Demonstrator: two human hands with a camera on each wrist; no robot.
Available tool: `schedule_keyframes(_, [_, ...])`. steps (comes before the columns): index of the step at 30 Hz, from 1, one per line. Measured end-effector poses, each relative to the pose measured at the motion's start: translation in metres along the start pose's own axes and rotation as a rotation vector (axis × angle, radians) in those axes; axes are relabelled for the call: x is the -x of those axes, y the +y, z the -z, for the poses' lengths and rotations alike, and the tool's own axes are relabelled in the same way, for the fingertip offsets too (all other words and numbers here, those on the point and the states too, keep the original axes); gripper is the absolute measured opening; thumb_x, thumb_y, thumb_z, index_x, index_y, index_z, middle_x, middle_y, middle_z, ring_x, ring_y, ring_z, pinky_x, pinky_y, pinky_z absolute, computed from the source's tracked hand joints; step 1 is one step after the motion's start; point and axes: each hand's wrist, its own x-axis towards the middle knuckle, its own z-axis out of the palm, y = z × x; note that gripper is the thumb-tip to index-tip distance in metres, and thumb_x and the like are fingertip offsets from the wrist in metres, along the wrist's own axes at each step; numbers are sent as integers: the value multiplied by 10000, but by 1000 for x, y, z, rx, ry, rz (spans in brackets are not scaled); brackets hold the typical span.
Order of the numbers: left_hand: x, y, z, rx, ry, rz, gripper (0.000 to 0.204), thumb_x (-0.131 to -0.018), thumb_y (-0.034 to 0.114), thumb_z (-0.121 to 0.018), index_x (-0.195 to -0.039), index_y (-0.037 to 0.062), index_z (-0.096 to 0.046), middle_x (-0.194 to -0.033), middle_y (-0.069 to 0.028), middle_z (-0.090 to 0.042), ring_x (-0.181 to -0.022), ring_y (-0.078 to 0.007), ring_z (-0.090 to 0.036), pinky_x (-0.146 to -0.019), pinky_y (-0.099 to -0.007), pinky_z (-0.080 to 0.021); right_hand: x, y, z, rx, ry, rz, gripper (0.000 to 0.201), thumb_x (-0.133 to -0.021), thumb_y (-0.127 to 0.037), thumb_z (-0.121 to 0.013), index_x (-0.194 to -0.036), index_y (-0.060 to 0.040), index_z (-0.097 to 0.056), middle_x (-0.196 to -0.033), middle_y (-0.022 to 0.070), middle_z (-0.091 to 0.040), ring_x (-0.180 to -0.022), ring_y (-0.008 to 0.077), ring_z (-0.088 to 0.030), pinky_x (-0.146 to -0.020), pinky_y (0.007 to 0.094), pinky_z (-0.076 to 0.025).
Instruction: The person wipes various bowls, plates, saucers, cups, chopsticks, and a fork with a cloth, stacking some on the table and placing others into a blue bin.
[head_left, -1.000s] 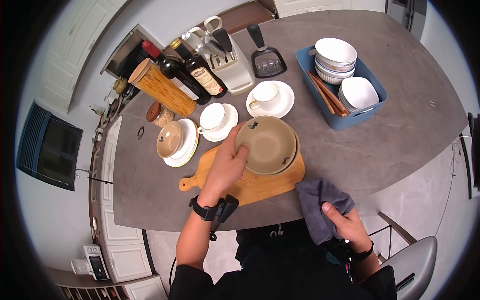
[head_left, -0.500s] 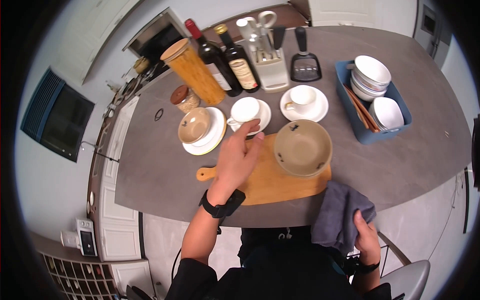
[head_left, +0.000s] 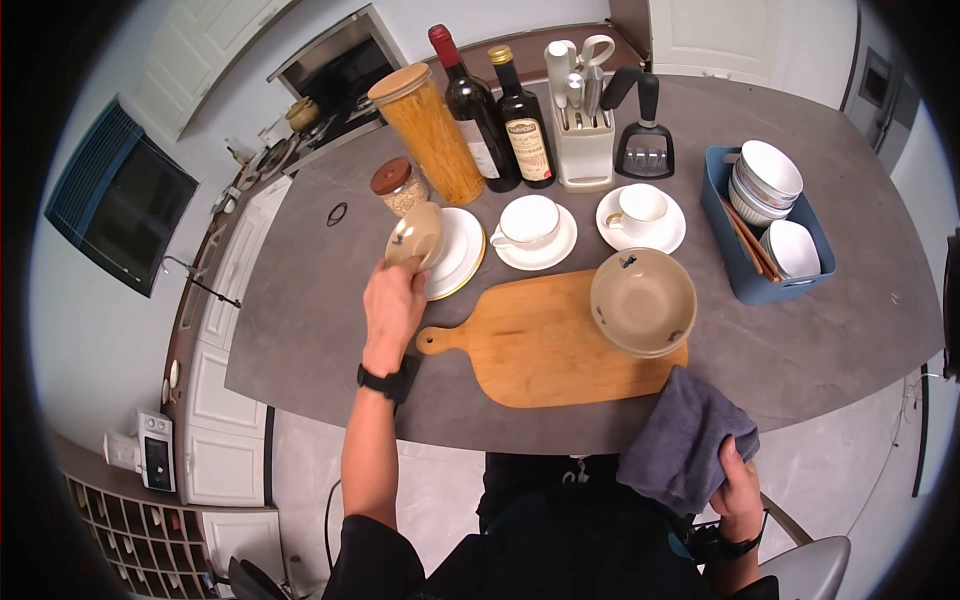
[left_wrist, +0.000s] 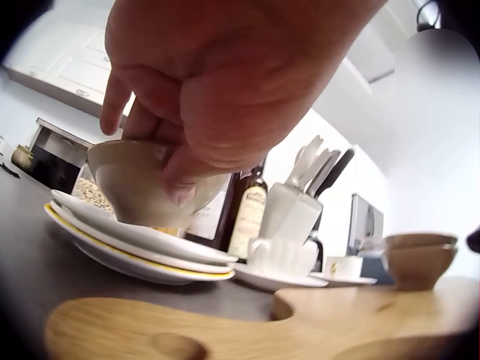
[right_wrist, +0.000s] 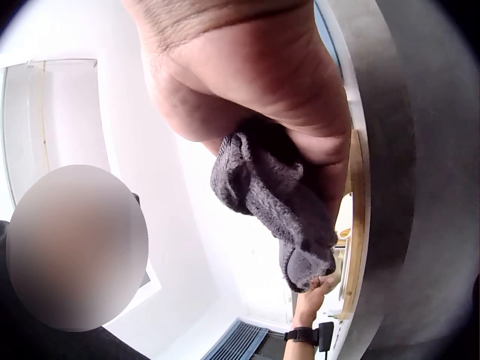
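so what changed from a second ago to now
The left hand let go of the large tan bowl, left on the cutting board, and moved left to the small tan bowl on the stacked plates, which it now grips and tilts. The right hand kept holding the grey cloth at the counter's edge.

Paper labels on the two dark bottles at the back of the table, print too small to read, no other lettering, brand, number or sign legible
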Motion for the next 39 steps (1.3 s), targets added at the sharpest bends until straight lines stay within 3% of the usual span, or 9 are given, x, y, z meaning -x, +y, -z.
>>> schedule_keyframes(5, [35,45,56,977,-50,308,202,-975,132,-682,-1097,-26,-714,-844,-35,-733,-699,-105,-602,-650,-284,-447,7,4,-29,424,128,251,781,-1050,-491,-491,-1556,58,-263,-1601,180,-352,-1469,290,-370,-1206,435,-288])
schedule_keyframes(11, [90,123,93,1232,-282,291,167,-944,56,-686,-1081,-40,-697,-800,28,-654,-736,-33,-524,-620,-237,-411,-65,-2,-148,933,-430,990,834,-990,-426,-585,-1603,-3,-211,-1673,226,-175,-1550,384,-187,-1250,511,-85])
schedule_keyframes(13, [117,120,90,1082,-317,110,107,-894,-2,-661,-991,-42,-682,-789,-22,-670,-711,-38,-522,-583,-248,-408,-61,0,-189,1490,-394,1077,835,-764,-273,-764,-1499,-36,-445,-1647,214,-246,-1531,460,-181,-1214,594,-141])
schedule_keyframes(21, [126,120,109,1221,-548,117,130,-856,-35,-748,-983,-33,-726,-861,-81,-743,-782,-111,-662,-716,-247,-493,-94,-34,-203,1127,-359,925,299,-935,-149,-639,-1202,-15,-639,-1371,151,-610,-1315,352,-542,-1091,457,-414])
schedule_keyframes(23, [130,119,109,1326,-510,132,121,-860,-28,-753,-978,-37,-731,-880,-80,-746,-794,-119,-662,-721,-253,-495,-99,-45,-198,495,-455,285,306,-1053,-229,-517,-1187,22,-633,-1330,149,-641,-1283,278,-575,-1078,403,-438])
schedule_keyframes(24, [133,119,109,1429,-470,147,113,-865,-20,-757,-974,-40,-736,-899,-78,-749,-806,-126,-663,-726,-259,-496,-106,-48,-189,485,-565,318,387,-1111,-238,-418,-1366,16,-559,-1308,104,-643,-1169,155,-613,-985,336,-496])
schedule_keyframes(31, [143,136,77,1991,-95,258,125,-930,-11,-701,-1046,-51,-722,-983,-90,-758,-841,-135,-683,-749,-264,-522,-99,-21,-186,78,-391,323,454,-1108,-257,-439,-1450,42,-459,-1404,120,-572,-1312,193,-523,-1131,353,-392])
schedule_keyframes(34, [137,141,65,1892,137,254,137,-937,-26,-668,-1064,-45,-716,-1033,-111,-750,-907,-130,-676,-793,-262,-519,-91,14,-186,215,-320,374,573,-1095,-378,-450,-1511,9,-376,-1483,114,-494,-1362,202,-476,-1133,365,-386])
schedule_keyframes(39, [118,146,66,778,88,-62,314,-838,-86,-656,-1142,-26,-704,-1139,-171,-720,-1102,-281,-689,-988,-367,-521,-72,34,-179,73,-441,115,662,-1103,-476,-346,-1576,-22,-251,-1547,96,-401,-1412,175,-400,-1159,353,-344])
